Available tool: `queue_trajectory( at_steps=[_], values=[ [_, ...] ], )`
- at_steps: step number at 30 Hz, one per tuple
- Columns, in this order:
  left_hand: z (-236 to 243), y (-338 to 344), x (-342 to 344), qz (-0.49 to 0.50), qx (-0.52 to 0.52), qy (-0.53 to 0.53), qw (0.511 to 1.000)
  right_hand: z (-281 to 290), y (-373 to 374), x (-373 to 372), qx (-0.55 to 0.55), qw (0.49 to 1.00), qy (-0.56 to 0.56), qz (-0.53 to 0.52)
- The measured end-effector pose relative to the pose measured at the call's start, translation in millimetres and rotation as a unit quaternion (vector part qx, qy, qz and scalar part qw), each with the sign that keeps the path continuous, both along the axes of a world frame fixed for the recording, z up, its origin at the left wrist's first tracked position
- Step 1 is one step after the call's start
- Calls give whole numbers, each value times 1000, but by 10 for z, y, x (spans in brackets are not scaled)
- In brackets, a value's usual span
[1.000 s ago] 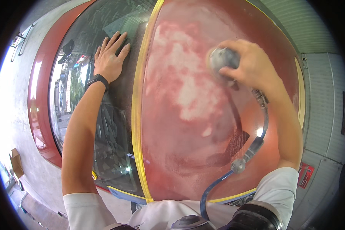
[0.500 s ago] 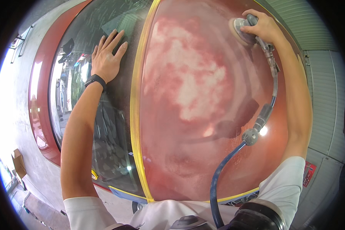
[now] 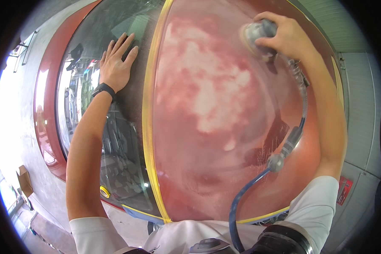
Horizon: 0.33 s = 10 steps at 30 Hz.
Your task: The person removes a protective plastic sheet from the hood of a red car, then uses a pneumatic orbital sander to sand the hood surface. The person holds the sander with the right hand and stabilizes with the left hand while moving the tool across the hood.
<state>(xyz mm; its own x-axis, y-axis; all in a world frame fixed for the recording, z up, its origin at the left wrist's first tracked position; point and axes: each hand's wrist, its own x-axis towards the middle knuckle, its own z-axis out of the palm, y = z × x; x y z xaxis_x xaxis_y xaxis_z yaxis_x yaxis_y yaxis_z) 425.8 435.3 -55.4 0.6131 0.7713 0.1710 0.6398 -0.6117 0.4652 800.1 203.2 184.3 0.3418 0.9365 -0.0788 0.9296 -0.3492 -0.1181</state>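
A round air sander (image 3: 258, 34) rests on the far right part of a red car panel (image 3: 190, 186), with my right hand (image 3: 290, 38) wrapped round its dark top. The panel's middle is sanded to a patchy pale pink (image 3: 216, 93). From the sander a blue air hose (image 3: 237, 203) with a grey coupling (image 3: 276, 162) curves back toward my body. My left hand (image 3: 117, 65) lies flat, fingers spread, on the dark car window glass (image 3: 127, 131). A black wristband (image 3: 104, 89) circles that wrist.
Yellow masking tape (image 3: 148, 127) runs along the edge between glass and panel. A tape roll (image 3: 104, 192) sits on the glass near its close edge. A cardboard box (image 3: 24, 181) stands on the floor at left. Grey shutter-like wall panels (image 3: 360, 110) rise at right.
My right hand has moved the sander a little to the left over the panel, and the hose has shifted with it. The left hand stays on the glass.
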Motion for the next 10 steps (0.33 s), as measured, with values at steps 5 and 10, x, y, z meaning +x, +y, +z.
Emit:
queue_trajectory(
  at_steps=[5,10],
  values=[
    [9,-69,-30,4,-1,-2,1000,47,344,527,-19,997,-50,-58],
    [-23,-11,-13,-4,-2,-10,1000,-32,204,-198,-39,998,-11,46]
  ],
)
